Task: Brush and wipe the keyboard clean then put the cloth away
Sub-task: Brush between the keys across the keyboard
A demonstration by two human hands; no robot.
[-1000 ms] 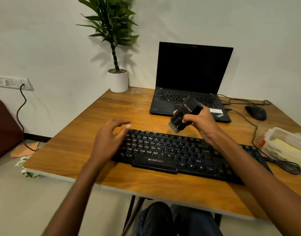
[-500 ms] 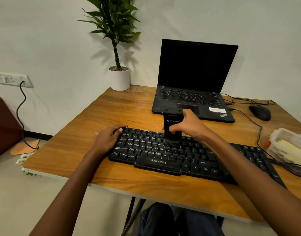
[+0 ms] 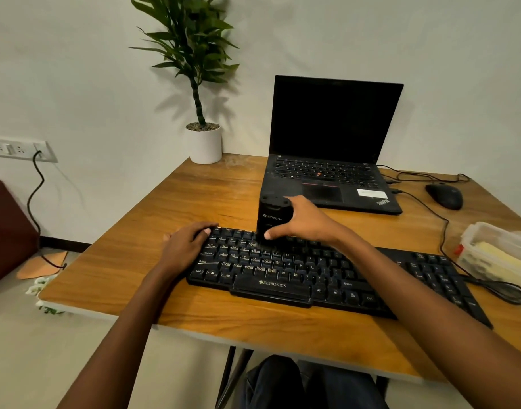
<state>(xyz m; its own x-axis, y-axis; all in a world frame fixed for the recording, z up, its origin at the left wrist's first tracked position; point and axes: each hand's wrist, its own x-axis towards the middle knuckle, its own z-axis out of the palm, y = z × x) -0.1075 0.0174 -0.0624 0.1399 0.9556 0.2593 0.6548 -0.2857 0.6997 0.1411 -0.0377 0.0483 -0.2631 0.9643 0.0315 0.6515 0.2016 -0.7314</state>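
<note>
A black keyboard lies across the front of the wooden desk. My right hand grips a black block-shaped brush, held upright with its lower end on the upper key rows left of centre. My left hand rests on the keyboard's far-left corner, fingers curled over its edge, holding it steady. No cloth is clearly visible; a clear plastic box at the right edge holds something pale yellow.
An open black laptop stands behind the keyboard, a black mouse with cables to its right. A potted plant sits at the desk's back left corner. A wall socket with a cable is at left.
My right hand brought the brush down from above the keyboard onto the upper key rows and shifted it slightly left. My left hand settled onto the keyboard's left corner.
</note>
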